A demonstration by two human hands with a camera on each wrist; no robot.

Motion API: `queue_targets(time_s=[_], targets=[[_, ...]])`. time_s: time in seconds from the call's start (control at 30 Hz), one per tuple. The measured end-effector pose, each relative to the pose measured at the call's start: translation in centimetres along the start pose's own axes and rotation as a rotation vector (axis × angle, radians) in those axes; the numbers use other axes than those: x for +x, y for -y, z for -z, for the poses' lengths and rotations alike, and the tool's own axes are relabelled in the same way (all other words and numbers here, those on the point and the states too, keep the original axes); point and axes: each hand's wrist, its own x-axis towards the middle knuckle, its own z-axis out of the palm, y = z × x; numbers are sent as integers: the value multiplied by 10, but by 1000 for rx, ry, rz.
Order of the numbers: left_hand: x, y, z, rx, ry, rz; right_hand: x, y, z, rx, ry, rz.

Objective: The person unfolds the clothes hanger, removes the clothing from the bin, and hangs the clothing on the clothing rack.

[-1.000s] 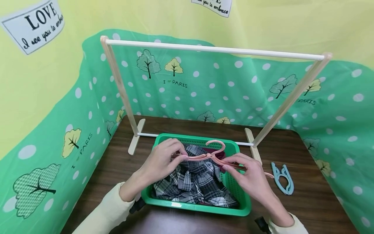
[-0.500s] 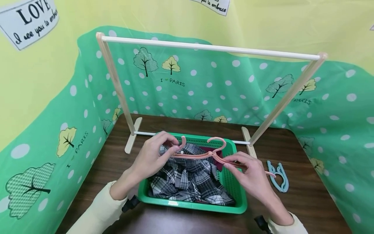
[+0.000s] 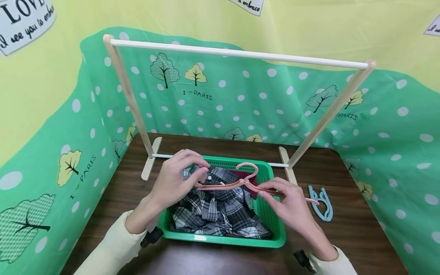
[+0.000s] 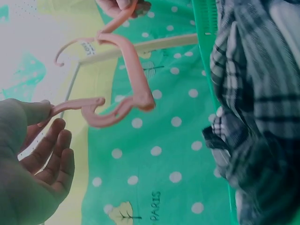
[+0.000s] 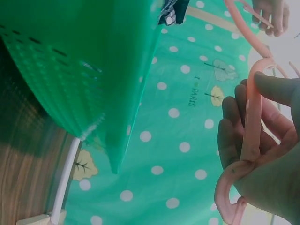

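Observation:
A pink folding hanger (image 3: 237,185) is held level over the basket, its hook upward. My left hand (image 3: 177,177) pinches the end of its left side; the left wrist view shows thumb and finger on the tip of the jointed end piece (image 4: 77,104), with the other fingers loosely bent. On the right side, my right hand (image 3: 290,200) grips the arm between thumb and fingers, and a curved end piece (image 5: 225,192) sticks out past the palm. Beneath lies a grey and black plaid garment (image 3: 220,215), crumpled in a green basket (image 3: 237,243), beside some maroon cloth (image 3: 253,191).
A folded light blue hanger (image 3: 326,212) lies on the wooden table, right of the basket. Behind stands a wooden rack with a white top rod (image 3: 237,54); its low white rod (image 3: 278,165) runs behind the basket. Printed cloth (image 3: 220,114) surrounds the table.
My left hand has shifted left along the hanger. Its jointed left end piece, upright half a second ago, is now turned outward in my fingers. My right hand keeps its grip.

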Motion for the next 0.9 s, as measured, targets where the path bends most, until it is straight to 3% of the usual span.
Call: queue_targets(time_s=[0.4,0.63,0.9], targets=[[-24,26,22,63,-123,136,-2,-14,9,47,-64,-26],[-41,38,26,99,-100,228,-2,-16,12,49,-87,-49],[-53,46,23,92,-68,264,-2,-14,18,140,-133,-124]])
